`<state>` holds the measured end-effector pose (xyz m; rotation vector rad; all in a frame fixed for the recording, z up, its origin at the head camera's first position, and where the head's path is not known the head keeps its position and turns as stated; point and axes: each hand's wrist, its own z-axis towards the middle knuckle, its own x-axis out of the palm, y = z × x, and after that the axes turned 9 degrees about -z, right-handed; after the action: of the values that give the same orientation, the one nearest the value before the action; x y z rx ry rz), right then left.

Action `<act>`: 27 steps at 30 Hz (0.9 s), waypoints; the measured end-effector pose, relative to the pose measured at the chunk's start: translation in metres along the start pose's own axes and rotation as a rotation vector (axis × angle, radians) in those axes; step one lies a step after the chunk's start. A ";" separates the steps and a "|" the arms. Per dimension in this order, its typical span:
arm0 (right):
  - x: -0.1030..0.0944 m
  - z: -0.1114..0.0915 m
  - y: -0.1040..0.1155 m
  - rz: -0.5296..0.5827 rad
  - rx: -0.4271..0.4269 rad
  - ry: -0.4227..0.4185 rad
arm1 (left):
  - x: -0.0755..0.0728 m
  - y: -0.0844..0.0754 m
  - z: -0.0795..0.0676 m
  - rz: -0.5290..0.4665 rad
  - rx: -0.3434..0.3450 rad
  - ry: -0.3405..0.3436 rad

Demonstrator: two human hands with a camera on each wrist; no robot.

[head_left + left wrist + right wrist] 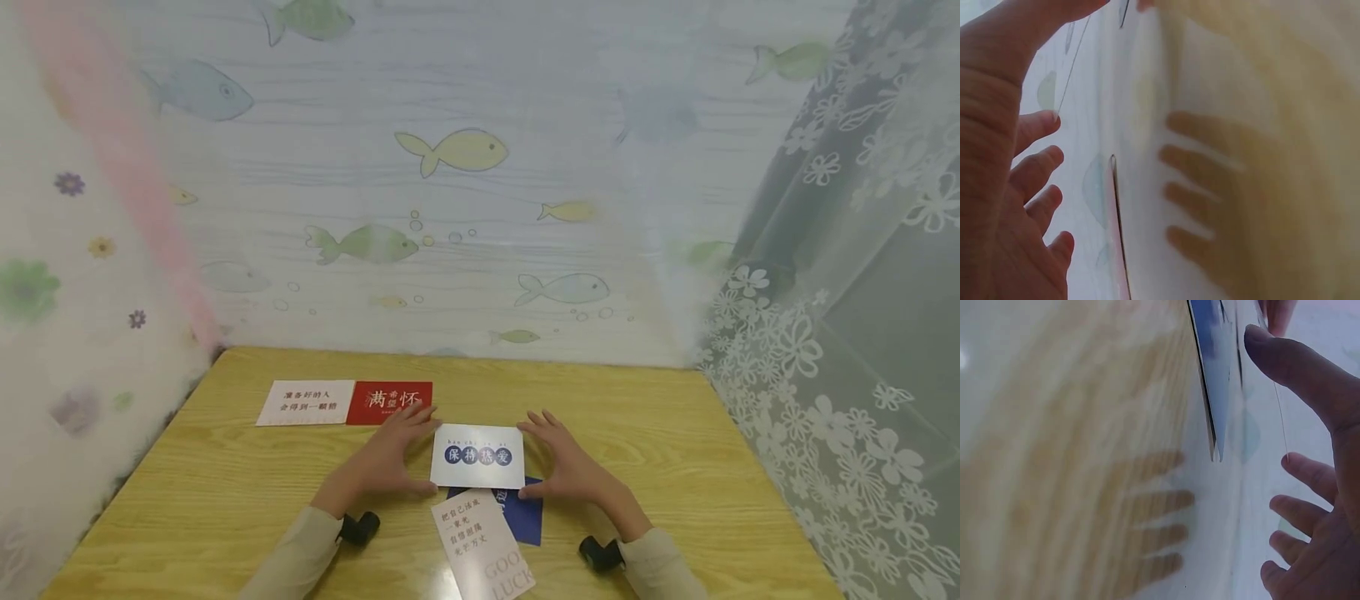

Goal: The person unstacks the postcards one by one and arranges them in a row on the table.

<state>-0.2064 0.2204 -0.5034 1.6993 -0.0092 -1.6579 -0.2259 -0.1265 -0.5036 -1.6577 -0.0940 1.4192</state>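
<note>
A white card [477, 477] with four blue circles of characters is held in the air between both hands. My left hand [381, 460] pinches its left side, thumb at the lower corner and index finger at the upper one. On the opposite side my right hand [573, 468] grips the corners likewise. Both wrist views show the card edge-on as a thin line, with the other fingers spread. Below it lies a blue card [527, 527], partly covered by a pale pink card [480, 546] that reads GOOD LUCK.
Farther left on the wooden table [615, 400] a white card with red characters [307, 403] lies beside a red card [397, 391]. My left fingertips overlap the red card in the head view. Fish-patterned cloth [465, 200] hangs behind the table, and a lace curtain [877, 433] hangs at right.
</note>
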 end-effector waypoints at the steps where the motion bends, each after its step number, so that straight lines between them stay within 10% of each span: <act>1: 0.000 0.003 -0.002 -0.002 0.002 0.004 | -0.001 0.001 0.002 0.004 -0.003 0.002; 27: 0.002 0.066 -0.044 0.071 0.122 0.143 | -0.020 0.035 0.058 -0.080 -0.170 0.053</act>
<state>-0.2844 0.2187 -0.5193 1.8841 -0.1026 -1.5068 -0.2966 -0.1244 -0.5064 -1.8086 -0.2538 1.3365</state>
